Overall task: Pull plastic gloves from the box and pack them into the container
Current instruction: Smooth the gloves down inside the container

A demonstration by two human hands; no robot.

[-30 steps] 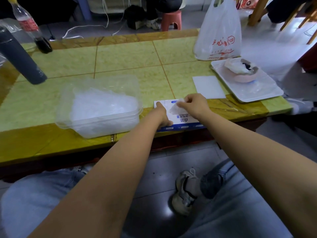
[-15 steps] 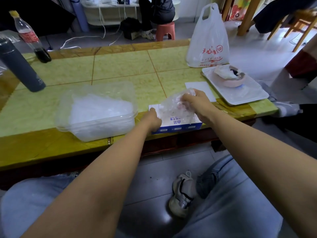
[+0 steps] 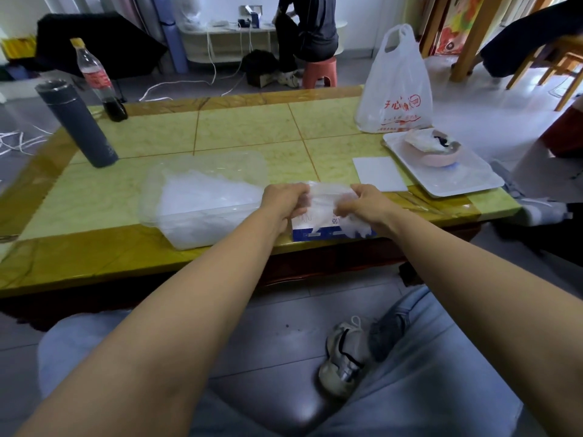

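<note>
- The left hand (image 3: pixel 284 201) and the right hand (image 3: pixel 369 206) hold one thin clear plastic glove (image 3: pixel 325 200) between them
- The left hand's fingers are curled tight on the left end of the glove
- The right hand's fingers are curled and pinch the right end, and crumpled plastic hangs down under that hand
- The glove is stretched from hand to hand, right over the flat blue and white cardboard box (image 3: pixel 310 234)
- The box lies at the front edge of the yellow-green tiled table (image 3: pixel 246 127)
- Just left of the box sits the big clear plastic container (image 3: pixel 202 157); I cannot tell if the two touch
- A white heap of gloves (image 3: pixel 202 197) lies inside the container
- Behind the right hand lies a square white sheet (image 3: pixel 380 173), and beside it is a white tray (image 3: pixel 467 184) with a pink bowl (image 3: pixel 433 157) on it
- A white plastic bag with red print (image 3: pixel 396 86) stands behind the tray
- A tall grey flask (image 3: pixel 79 124) and a cola bottle (image 3: pixel 97 80) stand far to the left
</note>
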